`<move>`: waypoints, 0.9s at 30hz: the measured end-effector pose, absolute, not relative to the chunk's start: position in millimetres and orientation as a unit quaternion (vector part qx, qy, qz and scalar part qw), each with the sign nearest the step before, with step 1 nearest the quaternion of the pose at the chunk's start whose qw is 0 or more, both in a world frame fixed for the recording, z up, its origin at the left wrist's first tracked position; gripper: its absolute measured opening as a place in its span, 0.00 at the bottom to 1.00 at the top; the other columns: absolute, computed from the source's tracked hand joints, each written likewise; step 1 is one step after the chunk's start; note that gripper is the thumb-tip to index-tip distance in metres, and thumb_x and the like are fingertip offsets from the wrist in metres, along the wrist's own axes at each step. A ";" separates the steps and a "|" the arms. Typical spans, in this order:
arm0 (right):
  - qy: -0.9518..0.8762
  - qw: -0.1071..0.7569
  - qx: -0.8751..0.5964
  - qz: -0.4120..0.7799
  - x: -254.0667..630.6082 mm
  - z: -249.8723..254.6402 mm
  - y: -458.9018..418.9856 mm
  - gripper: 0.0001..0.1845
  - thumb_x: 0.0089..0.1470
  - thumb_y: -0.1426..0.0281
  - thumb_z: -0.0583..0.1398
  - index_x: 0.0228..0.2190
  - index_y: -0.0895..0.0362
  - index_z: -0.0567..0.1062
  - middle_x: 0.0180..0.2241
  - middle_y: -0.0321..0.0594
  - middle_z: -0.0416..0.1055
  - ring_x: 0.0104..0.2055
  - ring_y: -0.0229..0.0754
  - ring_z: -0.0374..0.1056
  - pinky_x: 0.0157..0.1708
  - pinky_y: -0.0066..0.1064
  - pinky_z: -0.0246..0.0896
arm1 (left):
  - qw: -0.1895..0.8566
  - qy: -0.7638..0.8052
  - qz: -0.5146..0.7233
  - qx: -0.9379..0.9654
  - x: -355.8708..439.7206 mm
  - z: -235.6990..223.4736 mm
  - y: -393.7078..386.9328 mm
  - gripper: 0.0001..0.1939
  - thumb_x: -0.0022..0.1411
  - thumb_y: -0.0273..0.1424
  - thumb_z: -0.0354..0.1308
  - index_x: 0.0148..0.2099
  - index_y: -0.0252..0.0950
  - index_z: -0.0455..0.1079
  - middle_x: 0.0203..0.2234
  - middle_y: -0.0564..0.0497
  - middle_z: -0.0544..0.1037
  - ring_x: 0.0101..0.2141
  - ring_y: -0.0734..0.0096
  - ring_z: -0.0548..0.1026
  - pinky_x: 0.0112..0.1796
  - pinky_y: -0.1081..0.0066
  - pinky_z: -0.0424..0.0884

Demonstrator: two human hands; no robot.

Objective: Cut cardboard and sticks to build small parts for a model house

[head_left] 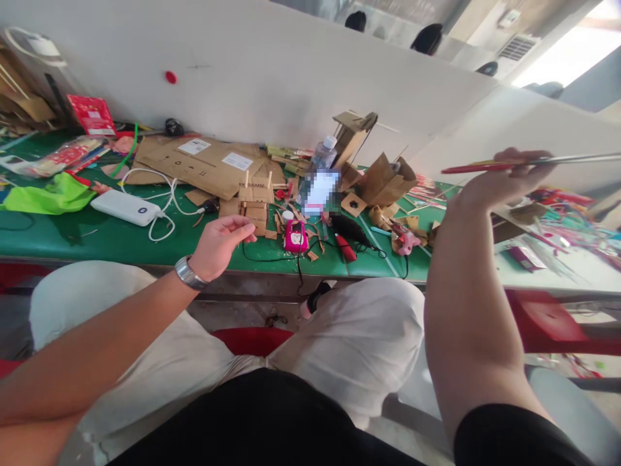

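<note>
My left hand [219,244], with a metal watch band at the wrist, is above the table's front edge. Thumb and fingertips are pressed together; whatever they may hold is too small to make out. Just beyond the fingertips is a small cardboard construction [255,210] with upright wooden sticks. Raised high at the right, my right hand [507,180] is closed around red-handled scissors [582,158], whose metal blades point to the right, out of view. They are well above the table.
On the green table [218,251] stand a white power bank [125,207] with cable, a pink box [295,237], a lit phone [319,192], a bottle [325,155] and a black-and-red tool [345,248]. Flat cardboard [194,162] and cardboard scraps lie behind. A white wall [272,77] closes the back.
</note>
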State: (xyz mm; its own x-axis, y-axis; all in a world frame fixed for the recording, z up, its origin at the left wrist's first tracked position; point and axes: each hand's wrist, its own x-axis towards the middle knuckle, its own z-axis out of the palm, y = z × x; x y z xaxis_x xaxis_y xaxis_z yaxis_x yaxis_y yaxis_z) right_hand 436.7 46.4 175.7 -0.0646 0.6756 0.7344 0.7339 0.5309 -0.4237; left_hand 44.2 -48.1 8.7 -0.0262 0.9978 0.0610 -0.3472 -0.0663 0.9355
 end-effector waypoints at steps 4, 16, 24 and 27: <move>-0.670 0.576 -0.468 0.019 426.1 130.3 46.7 0.11 0.67 0.73 0.56 0.42 0.59 0.79 0.35 0.45 0.73 0.31 0.32 0.69 0.30 0.32 0.56 | 0.591 0.373 0.595 0.396 45.5 9.7 -49.4 0.16 0.47 0.35 0.79 0.34 0.33 0.80 0.25 0.50 0.81 0.27 0.72 0.78 0.32 0.71 0.72; -0.830 0.428 -0.340 0.113 316.6 48.2 -36.4 0.18 0.63 0.62 0.61 0.51 0.54 0.79 0.39 0.42 0.69 0.40 0.46 0.67 0.41 0.42 0.67 | 0.724 0.229 0.558 0.335 44.2 13.1 -53.1 0.12 0.55 0.31 0.76 0.35 0.33 0.76 0.33 0.49 0.78 0.31 0.72 0.76 0.36 0.69 0.74; -0.836 0.389 -0.386 0.006 299.9 42.4 -52.8 0.18 0.66 0.64 0.61 0.55 0.50 0.81 0.39 0.44 0.67 0.42 0.48 0.67 0.43 0.44 0.68 | 0.796 0.161 0.515 0.275 46.6 17.3 -58.7 0.12 0.56 0.28 0.75 0.38 0.35 0.75 0.29 0.53 0.72 0.31 0.73 0.72 0.35 0.70 0.72; -0.835 0.380 -0.398 -0.008 296.5 40.7 -55.8 0.18 0.66 0.64 0.62 0.55 0.49 0.81 0.39 0.44 0.67 0.42 0.49 0.67 0.43 0.45 0.68 | 0.797 0.157 0.513 0.276 46.5 15.4 -58.7 0.11 0.57 0.28 0.75 0.39 0.34 0.76 0.29 0.53 0.72 0.31 0.73 0.72 0.35 0.71 0.72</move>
